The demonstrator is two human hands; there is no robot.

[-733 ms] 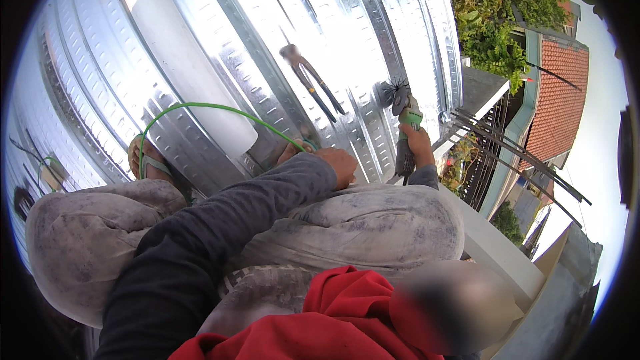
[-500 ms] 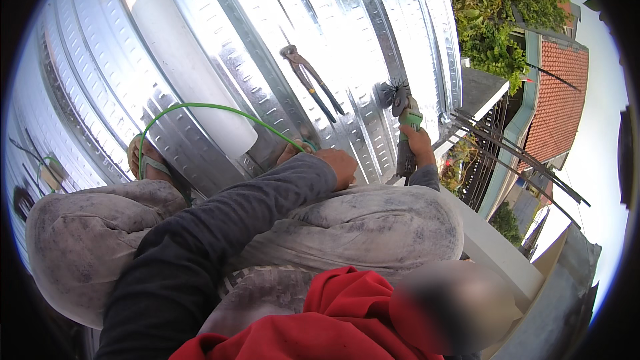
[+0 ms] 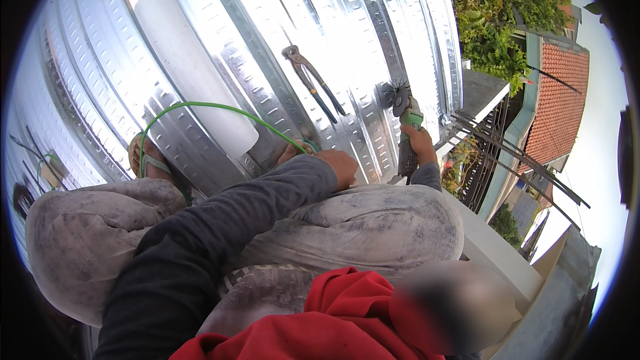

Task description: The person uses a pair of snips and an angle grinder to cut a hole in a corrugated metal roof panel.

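Outdoor job, high up: work surface is ribbed metal decking point(image 3: 200, 20), shiny and badly glared, with foliage point(image 3: 490, 33), a tiled roof point(image 3: 559, 103) and sky seen past its right edge. Grinder point(image 3: 413, 120) is held at that right side, disc end just above the decking; right-hand grip point(image 3: 420, 146) is clamped round its body. Left-hand grip point(image 3: 339, 167) is rested at the knee; finger side is hidden, so open or closed can't be told. A dark spiky shape point(image 3: 393, 91) by the disc can't be made out. Green cord point(image 3: 220, 106) is arched over the pipe, its right end lost near the left cuff. One foot is partly covered by the left hand; lower right is blurred out. Count: one grinder, one pair of pincers point(image 3: 312, 81), one pale pipe point(image 3: 183, 53), two sandalled feet point(image 3: 156, 163).
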